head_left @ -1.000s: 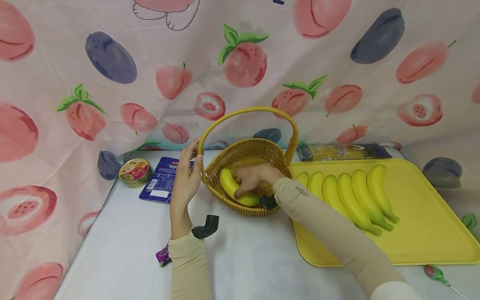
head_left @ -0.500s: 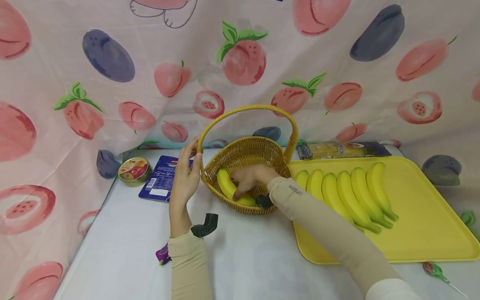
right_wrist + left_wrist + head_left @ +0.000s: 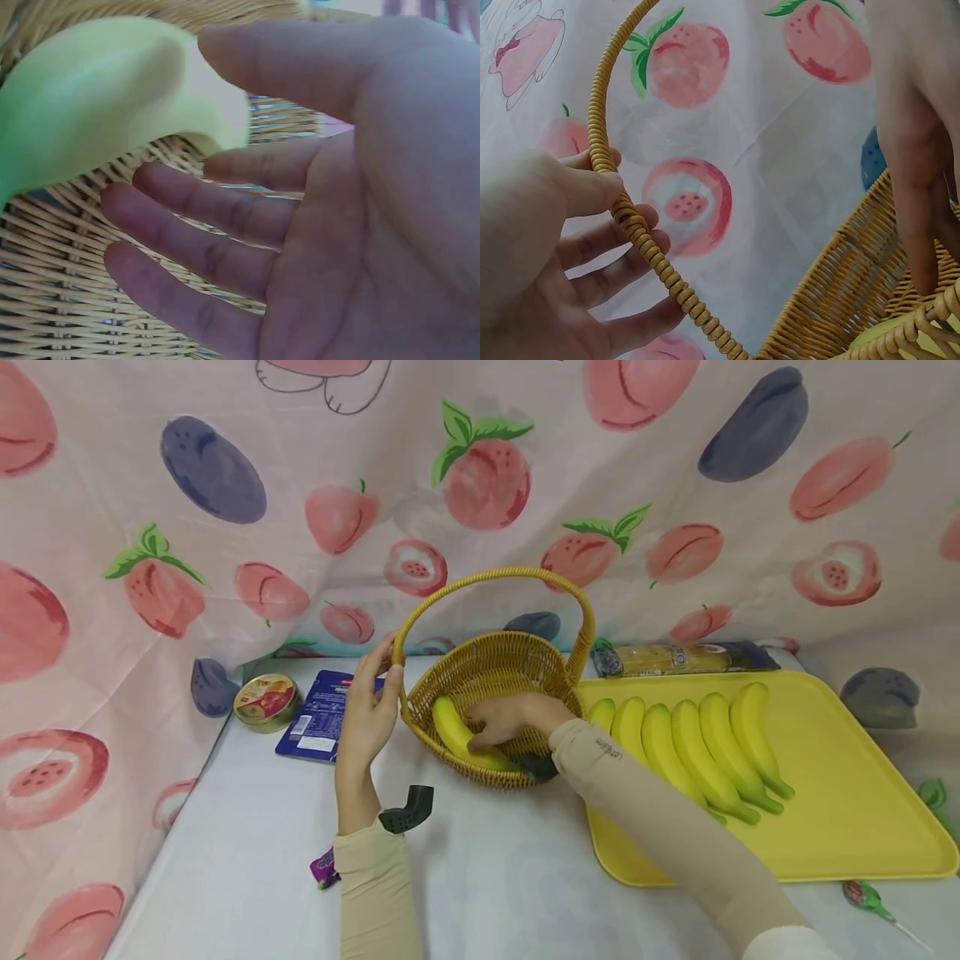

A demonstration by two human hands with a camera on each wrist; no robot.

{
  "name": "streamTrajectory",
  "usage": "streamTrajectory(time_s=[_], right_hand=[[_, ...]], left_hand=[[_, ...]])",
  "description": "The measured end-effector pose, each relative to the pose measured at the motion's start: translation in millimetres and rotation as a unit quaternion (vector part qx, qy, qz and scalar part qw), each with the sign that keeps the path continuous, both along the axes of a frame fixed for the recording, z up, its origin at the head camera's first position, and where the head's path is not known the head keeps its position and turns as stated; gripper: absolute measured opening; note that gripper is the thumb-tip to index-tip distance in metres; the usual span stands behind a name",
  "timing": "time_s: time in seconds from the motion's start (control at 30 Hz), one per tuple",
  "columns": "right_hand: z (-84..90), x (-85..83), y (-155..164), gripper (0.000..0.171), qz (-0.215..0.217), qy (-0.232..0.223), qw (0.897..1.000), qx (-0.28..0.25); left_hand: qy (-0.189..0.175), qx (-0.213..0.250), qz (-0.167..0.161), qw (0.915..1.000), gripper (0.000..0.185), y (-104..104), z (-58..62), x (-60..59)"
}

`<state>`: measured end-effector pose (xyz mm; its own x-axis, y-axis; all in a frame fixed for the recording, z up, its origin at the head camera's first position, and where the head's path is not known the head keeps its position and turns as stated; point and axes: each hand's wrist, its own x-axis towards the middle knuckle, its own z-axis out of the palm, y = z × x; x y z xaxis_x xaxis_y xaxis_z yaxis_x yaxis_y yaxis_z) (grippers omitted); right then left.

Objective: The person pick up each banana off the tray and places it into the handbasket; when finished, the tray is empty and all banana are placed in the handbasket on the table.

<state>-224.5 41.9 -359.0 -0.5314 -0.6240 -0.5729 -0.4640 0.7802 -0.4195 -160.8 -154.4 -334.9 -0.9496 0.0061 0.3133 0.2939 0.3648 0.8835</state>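
A yellow banana (image 3: 459,733) lies along the near left side inside a wicker basket (image 3: 431,754). My right hand (image 3: 510,714) reaches into the basket just right of the banana. In the right wrist view its fingers (image 3: 202,255) are fairly straight and spread below the fruit, and the thumb overlaps one end; whether it touches cannot be told. My left hand (image 3: 367,718) holds the left side of the arched basket handle (image 3: 600,135). In the left wrist view the thumb lies on the near side of the handle and the other fingers pass behind it.
Several bananas (image 3: 697,760) lie side by side on a yellow tray (image 3: 847,810) at right. Behind it is a long clear packet (image 3: 682,659). A round tin (image 3: 266,702) and a blue pouch (image 3: 318,714) stand left; a purple wrapper (image 3: 325,868) and a lollipop (image 3: 866,897) lie nearer.
The right hand stays by the banana, which has shifted slightly left in the basket. The left hand keeps its hold on the handle.
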Motion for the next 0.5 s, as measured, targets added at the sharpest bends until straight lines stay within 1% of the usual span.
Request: streamTrajectory(time_s=[0.03,0.1,0.23,0.3,0.4,0.5], right_hand=[[2.0,1.4,4,0.065,-0.003,0.002,1.0,-0.008],[3.9,4.1,13,0.062,-0.009,0.007,0.999,-0.03],[4.9,10.8,34,0.055,-0.033,0.032,0.994,-0.096],[3.0,14.4,43,0.052,-0.044,0.048,0.989,-0.133],[-1.1,20.1,56,0.048,-0.058,0.071,0.978,-0.185],[-6.2,26.3,68,0.045,-0.072,0.086,0.968,-0.225]], left_hand=[[-0.003,0.004,0.0,1.0,0.043,1,0.5,0.1],[-0.003,0.01,-0.001,0.9999,0.043,2,1.4,0.0],[0.003,0.021,0.0,0.9998,0.043,2,0.7,-1.2],[0.006,0.023,0.002,0.9997,0.043,2,0.0,-1.7],[0.011,0.023,0.005,0.9997,0.043,1,-1.0,-2.3],[0.015,0.021,0.007,0.9996,0.042,1,-2.0,-2.8]])
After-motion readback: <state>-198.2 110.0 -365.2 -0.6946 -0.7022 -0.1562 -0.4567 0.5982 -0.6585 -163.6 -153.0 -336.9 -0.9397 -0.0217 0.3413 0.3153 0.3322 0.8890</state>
